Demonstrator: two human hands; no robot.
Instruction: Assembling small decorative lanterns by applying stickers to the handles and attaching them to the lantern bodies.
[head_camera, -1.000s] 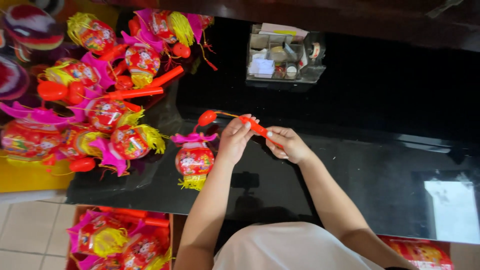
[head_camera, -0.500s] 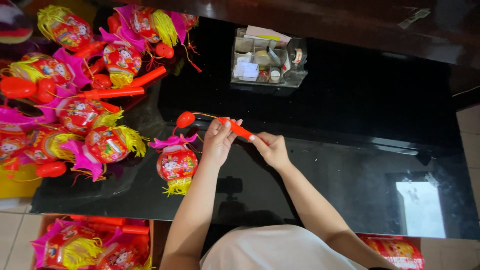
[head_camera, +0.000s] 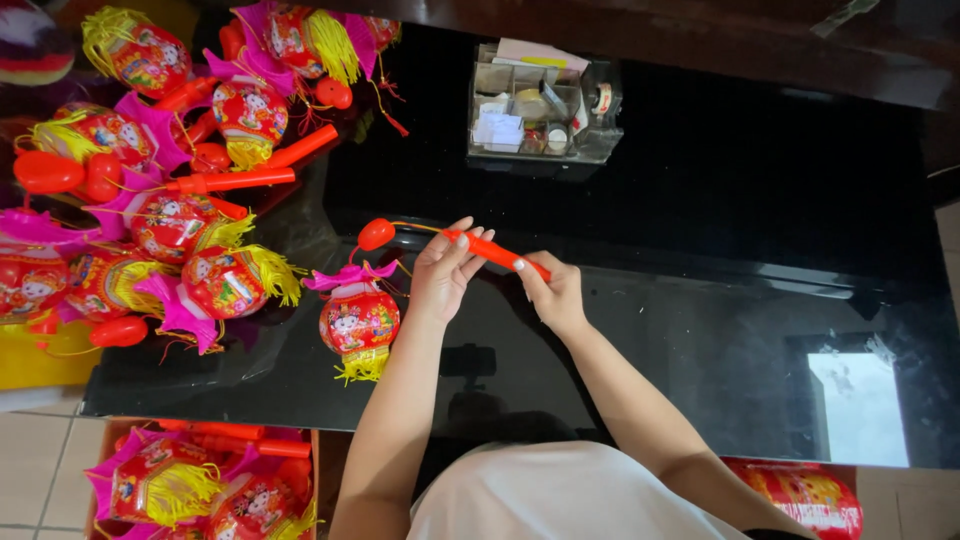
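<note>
One lantern in our hands, many finished beside it

We pinch the red stick handle with both hands: left hand closed on its front end, right hand closed on the rear. Its red paper lantern lies on the black glass table, just left of our left hand; a pile of finished lanterns sits further left, more fill the box below

Red lantern stick — slanted, small lantern dangling left
</note>
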